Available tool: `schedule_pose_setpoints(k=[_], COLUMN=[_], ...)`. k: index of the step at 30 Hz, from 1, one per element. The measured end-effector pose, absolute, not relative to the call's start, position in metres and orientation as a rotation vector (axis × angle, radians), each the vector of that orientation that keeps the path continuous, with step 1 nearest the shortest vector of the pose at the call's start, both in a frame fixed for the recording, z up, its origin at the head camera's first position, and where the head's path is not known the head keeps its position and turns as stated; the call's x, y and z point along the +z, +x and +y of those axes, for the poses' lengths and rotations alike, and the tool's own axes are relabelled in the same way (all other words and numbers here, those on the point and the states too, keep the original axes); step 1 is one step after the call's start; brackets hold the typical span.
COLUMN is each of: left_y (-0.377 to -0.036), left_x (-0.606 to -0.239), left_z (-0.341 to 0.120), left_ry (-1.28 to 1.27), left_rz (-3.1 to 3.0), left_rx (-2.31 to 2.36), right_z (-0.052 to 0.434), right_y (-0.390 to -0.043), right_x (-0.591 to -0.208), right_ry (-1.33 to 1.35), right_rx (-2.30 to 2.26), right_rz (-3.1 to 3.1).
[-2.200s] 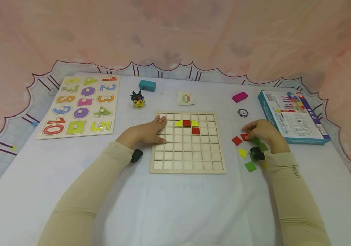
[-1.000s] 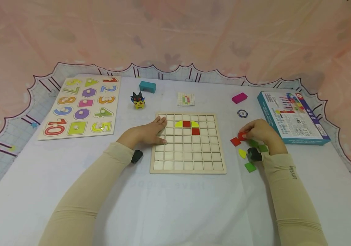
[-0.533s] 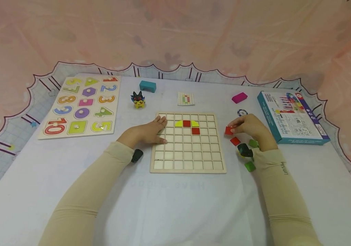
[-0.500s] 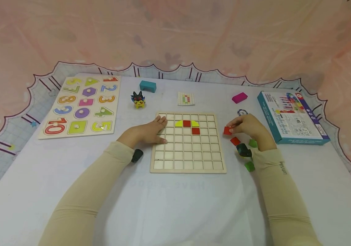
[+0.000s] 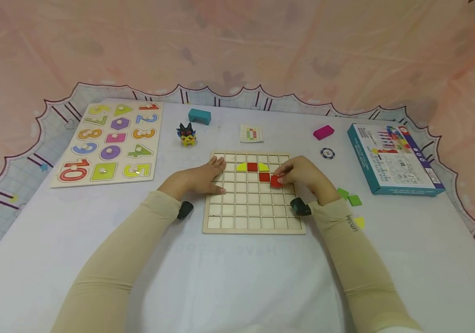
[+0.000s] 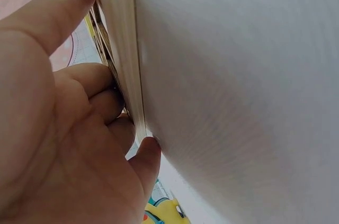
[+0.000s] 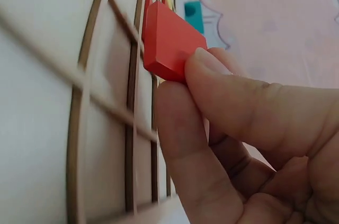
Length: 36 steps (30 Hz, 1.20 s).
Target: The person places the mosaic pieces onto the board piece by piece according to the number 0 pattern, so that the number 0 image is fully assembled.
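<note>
A red square tile (image 5: 276, 181) is pinched between the thumb and fingertips of my right hand (image 5: 304, 175), over the wooden grid board (image 5: 241, 211). In the right wrist view that red tile (image 7: 172, 38) tilts close above the grid ridges. On the board, one red square tile (image 5: 252, 167) sits between a yellow curved piece (image 5: 242, 167) and another yellow curved piece (image 5: 263, 167). Below the right one lies a second red tile (image 5: 264, 177). My left hand (image 5: 200, 178) rests on the board's left edge, fingers relaxed; the left wrist view shows fingertips at its wooden rim (image 6: 130, 49).
Green tiles (image 5: 354, 200) and a yellow piece (image 5: 360, 223) lie by my right sleeve, which hides part of that area. Behind the board are a pattern card (image 5: 252, 133), a toy figure (image 5: 186, 134) and a poker chip (image 5: 327, 153). A number puzzle (image 5: 110, 143) and game box (image 5: 396, 157) flank it.
My right hand has picked up a red tile from the loose pieces on the right and carried it left over the board. The left hand has stayed at the board's edge.
</note>
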<state>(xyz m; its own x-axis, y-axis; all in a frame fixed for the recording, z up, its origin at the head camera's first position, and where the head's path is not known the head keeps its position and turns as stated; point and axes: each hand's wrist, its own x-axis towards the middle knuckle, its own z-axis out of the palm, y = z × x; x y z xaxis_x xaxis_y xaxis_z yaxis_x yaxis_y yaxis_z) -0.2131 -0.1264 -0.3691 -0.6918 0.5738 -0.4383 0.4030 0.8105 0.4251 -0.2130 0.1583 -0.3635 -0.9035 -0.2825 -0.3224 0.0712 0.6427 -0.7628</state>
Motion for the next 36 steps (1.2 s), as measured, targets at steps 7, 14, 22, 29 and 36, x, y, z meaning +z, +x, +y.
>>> schedule_pose_setpoints(k=[7,14,22,29,36], left_y=[-0.213,-0.212,-0.212,-0.213,-0.212], left_x=[-0.369,-0.368,-0.367,-0.368,-0.368], left_z=[-0.126,-0.126,-0.125,-0.125,-0.126], left_ry=[0.725,0.718,0.718,0.718,0.711], left_rz=[2.428,2.431,2.428,2.424,2.426], left_rx=[0.394,0.399,0.404,0.413,0.411], right_z=[0.143,0.134,0.129,0.134,0.154], right_y=[-0.211,-0.208,-0.204,-0.203,-0.205], right_x=[-0.370,-0.371,-0.368,-0.367,-0.360], right_ry=[-0.233,-0.211,-0.234,-0.252,-0.263], right_rx=[-1.167,-1.109,-1.010,-1.027,-1.083], right_rz=[2.430,2.477,2.535,2.523,2.509])
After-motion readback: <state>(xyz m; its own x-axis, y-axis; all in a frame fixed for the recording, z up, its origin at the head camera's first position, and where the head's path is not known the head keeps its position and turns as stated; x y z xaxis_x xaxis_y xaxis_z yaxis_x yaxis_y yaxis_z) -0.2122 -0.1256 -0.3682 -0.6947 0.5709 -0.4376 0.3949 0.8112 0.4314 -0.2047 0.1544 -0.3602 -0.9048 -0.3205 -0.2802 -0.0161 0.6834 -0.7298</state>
